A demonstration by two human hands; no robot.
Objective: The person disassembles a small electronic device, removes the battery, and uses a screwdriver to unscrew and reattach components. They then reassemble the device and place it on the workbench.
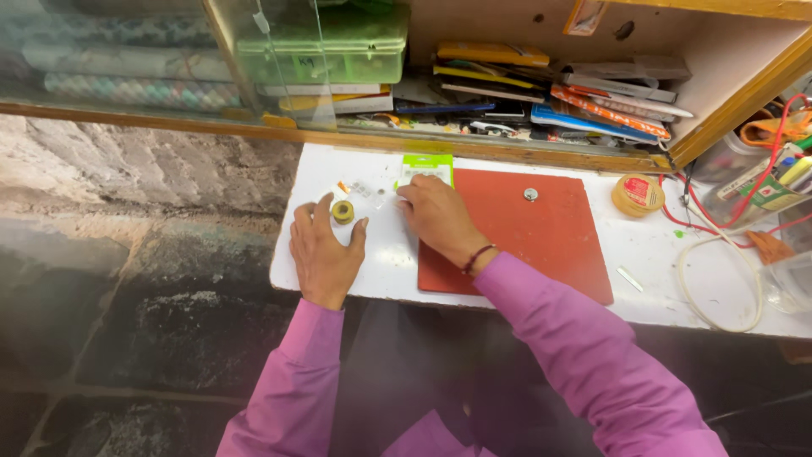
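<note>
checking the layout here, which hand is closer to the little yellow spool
Left. The left hand curls around the yellow spool, thumb and fingers on either side of it. The right hand rests to the spool's right, on the white table by the red mat.
</note>
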